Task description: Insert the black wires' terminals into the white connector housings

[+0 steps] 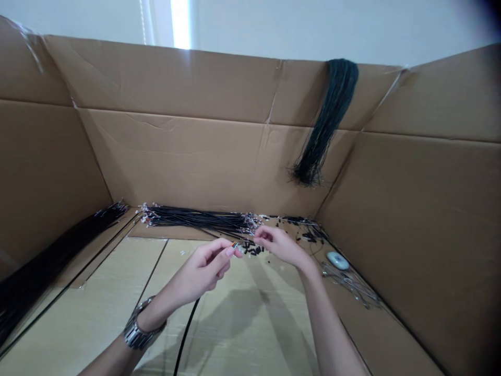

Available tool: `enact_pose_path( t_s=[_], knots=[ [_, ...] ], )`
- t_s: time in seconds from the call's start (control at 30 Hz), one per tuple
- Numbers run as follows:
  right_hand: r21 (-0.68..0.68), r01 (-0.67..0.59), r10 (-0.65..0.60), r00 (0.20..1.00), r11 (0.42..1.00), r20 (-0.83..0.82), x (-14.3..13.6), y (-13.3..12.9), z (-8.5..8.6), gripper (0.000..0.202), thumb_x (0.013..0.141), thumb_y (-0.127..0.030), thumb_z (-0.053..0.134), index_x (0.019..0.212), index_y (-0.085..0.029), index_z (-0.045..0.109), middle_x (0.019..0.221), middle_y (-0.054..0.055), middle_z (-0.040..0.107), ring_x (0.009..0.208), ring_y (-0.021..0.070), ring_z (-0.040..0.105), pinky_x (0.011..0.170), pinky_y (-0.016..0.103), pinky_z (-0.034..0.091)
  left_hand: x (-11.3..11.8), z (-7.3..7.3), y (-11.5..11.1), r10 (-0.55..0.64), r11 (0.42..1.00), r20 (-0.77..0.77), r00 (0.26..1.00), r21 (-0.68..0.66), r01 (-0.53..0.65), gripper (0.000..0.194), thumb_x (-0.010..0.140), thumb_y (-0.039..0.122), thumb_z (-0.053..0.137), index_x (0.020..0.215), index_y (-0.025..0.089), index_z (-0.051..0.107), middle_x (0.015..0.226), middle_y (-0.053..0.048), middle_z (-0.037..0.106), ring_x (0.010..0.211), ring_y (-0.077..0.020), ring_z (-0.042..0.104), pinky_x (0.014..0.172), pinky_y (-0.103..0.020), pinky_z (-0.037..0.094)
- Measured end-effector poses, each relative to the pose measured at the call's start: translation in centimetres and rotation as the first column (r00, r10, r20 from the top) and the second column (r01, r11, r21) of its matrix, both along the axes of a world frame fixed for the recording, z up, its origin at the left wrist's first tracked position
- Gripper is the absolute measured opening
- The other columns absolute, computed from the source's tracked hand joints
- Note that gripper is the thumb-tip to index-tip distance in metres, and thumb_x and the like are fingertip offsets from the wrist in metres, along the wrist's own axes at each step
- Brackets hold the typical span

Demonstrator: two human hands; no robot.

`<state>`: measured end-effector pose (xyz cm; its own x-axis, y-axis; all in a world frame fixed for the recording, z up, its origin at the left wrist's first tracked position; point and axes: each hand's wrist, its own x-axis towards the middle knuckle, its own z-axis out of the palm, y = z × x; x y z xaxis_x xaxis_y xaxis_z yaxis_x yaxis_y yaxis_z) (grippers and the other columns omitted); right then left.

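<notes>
Both arms [329, 324] reach up from the bottom. Mid-frame, the left hand [209, 265] pinches a black cable [185, 334]; the right hand [277, 244] bends close by, but I can't tell if it pinches anything.

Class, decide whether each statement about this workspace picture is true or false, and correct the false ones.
1. The bare left hand pinches small, thin coloured wire ends, one of them orange. True.

2. A silver metal-link wristwatch is worn on the right wrist. False: the wristwatch is on the left wrist.

3. A long bundle of fine, dark strands hangs over the top edge of the brown cardboard back wall. True.

4. The bare right hand rests on a smooth, pale oval object. False: the right hand is apart from the oval object, which lies farther right.

5. Straight black cables with pale ends lie along the back wall's foot. True.
</notes>
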<state>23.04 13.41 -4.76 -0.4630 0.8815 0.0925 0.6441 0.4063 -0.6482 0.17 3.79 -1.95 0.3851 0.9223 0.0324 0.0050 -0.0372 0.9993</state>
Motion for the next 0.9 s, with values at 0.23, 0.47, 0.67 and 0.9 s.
enact_pose_path(
  t_s=[0.23, 0.47, 0.67, 0.9],
  knots=[
    [-0.101, 0.17, -0.139, 0.956, 0.98, 0.259, 0.5, 4.0, -7.9, 0.024, 0.094, -0.032, 0.06, 0.111, -0.014, 0.062, 0.11, 0.007, 0.065, 0.093, 0.0194, 0.064, 0.081, 0.039, 0.055, 0.1, -0.2, -0.3, -0.009, 0.995, -0.1, 0.995, 0.102, 0.019, 0.038, 0.095, 0.051, 0.048, 0.089, 0.014, 0.059, 0.062, 0.005, 0.043, 0.043, -0.0047, 0.036, 0.037, -0.014, 0.033],
    [-0.064, 0.177, -0.159, 0.962, 0.982, 0.223, -0.5, 3.8, -7.7, 0.023, 0.094, -0.032, 0.06, 0.108, -0.014, 0.063, 0.106, 0.006, 0.065, 0.09, 0.0184, 0.065, 0.079, 0.038, 0.055, 0.0, -0.1, -0.1, -0.022, 0.997, -0.049, 0.999, 0.076, 0.026, 0.038, 0.094, 0.051, 0.05, 0.089, 0.015, 0.06, 0.065, 0.005, 0.043, 0.043, -0.0036, 0.033, 0.036, -0.014, 0.027],
    [0.117, 0.034, -0.025, 0.996, 0.993, -0.082, -1.6, -0.5, 1.0, 0.017, 0.099, -0.029, 0.049, 0.106, -0.017, 0.058, 0.093, 0.003, 0.066, 0.086, 0.0147, 0.064, 0.077, 0.028, 0.053, -0.3, 0.4, -0.4, 0.033, 0.997, -0.008, 0.999, 0.076, -0.032, 0.037, 0.093, 0.05, 0.053, 0.086, 0.015, 0.061, 0.055, 0.008, 0.028, 0.046, -0.0055, 0.022, 0.039, -0.015, 0.017],
    [0.435, -0.125, 0.224, 0.957, 0.892, -0.184, -2.8, -9.9, 8.0, 0.032, 0.094, -0.017, 0.057, 0.12, -0.035, 0.064, 0.104, -0.003, 0.072, 0.091, 0.0131, 0.066, 0.082, 0.024, 0.05, -0.6, 0.8, -1.0, -0.026, 0.999, 0.099, 0.995, 0.046, 0.022, 0.035, 0.092, 0.049, 0.055, 0.079, 0.017, 0.056, 0.05, 0.01, 0.027, 0.043, -0.0053, 0.02, 0.038, -0.016, 0.017]
  ],
)
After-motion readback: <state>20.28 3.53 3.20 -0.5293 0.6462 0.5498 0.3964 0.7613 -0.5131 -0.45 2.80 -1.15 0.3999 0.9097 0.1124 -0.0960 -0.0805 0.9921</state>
